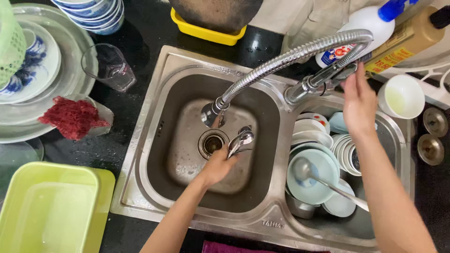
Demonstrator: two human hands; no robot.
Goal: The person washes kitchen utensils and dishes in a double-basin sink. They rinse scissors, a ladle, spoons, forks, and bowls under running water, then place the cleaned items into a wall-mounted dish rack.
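A person's left hand [218, 165] closes around the handles of a small bundle of metal spoons [240, 139], their bowls pointing up toward the spout [210, 114] of a flexible steel tap hose [290, 57], low inside the left basin [164, 140] of a double steel sink and just above its drain [212, 142]; the right hand [358, 104] reaches to the tap lever [333, 77] at the back rim, fingers open and laid against it rather than wrapped round it. Rinsing here looks best done with the spoons kept firmly pinched and centred under the spout, over the drain. The left basin is otherwise bare, leaving room to turn the bundle on all sides, while the right basin [398, 140] is packed with stacked bowls and plates [323, 159] and a ladle [323, 180], so the right forearm has little slack above them. A glass [108, 66] and a red scouring pad [72, 117] sit close to the left rim
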